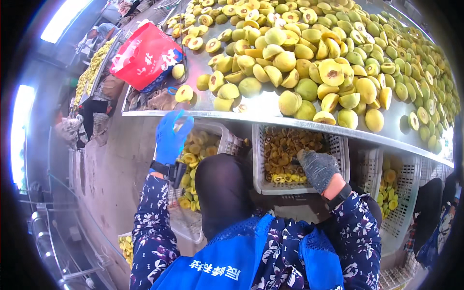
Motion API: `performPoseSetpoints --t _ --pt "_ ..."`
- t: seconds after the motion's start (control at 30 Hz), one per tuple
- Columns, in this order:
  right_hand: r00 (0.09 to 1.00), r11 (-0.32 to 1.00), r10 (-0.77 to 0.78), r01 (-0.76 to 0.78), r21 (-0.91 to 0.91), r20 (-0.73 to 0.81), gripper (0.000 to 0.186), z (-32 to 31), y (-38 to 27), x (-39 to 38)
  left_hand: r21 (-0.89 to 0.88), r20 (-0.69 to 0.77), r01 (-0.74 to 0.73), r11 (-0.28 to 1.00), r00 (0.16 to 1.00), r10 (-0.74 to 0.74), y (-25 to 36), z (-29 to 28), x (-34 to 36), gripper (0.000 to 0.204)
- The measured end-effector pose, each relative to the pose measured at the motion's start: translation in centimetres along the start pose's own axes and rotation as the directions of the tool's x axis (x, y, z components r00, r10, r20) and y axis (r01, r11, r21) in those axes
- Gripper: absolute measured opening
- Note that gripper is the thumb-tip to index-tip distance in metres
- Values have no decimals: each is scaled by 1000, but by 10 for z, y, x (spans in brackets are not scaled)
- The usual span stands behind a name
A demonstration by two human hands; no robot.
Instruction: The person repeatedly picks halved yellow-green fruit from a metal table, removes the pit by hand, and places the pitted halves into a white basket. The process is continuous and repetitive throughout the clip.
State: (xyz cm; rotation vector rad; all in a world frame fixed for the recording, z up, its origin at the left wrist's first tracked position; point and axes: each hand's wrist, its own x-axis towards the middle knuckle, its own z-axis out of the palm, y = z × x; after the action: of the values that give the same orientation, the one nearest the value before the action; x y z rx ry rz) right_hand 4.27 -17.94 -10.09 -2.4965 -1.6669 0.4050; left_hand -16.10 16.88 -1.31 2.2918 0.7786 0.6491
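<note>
My left hand (170, 139), in a blue glove, is raised at the front edge of the metal table (270, 118), fingers spread and nothing clearly in them. Below it stands a white crate of yellow fruit halves (195, 150). My right hand (317, 167), in a grey knit glove, is closed over a white slatted crate of fruit pits and scraps (285, 154). A small dark tool (294, 161) sticks out of its fist. A large heap of yellow-green halved fruit (309, 58) covers the table above both hands.
A red plastic bag (145, 55) lies on the table's left end. Another white crate with fruit (389, 186) stands at the right. A person (99, 33) works at a far table upper left. Another person's clothing (435, 227) shows at the right edge.
</note>
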Motion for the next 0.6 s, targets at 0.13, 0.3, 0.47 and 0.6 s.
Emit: performPoseSetpoints --t 0.13,0.3,0.47,0.6 --pt "972 991 -109 124 58 -206 30 -10 -4 -4 388 32 -360 849 925 378 -12 23 28 49" --pt "988 985 -116 128 115 -101 14 -27 -22 3 562 415 -391 729 896 161 13 94 78 66" --pt "992 982 -113 119 144 -50 13 -39 -27 10 594 372 -344 727 919 131 21 123 90 43" --pt "991 961 -113 126 246 -67 14 -48 -32 9 522 346 -391 758 909 231 5 130 100 42"
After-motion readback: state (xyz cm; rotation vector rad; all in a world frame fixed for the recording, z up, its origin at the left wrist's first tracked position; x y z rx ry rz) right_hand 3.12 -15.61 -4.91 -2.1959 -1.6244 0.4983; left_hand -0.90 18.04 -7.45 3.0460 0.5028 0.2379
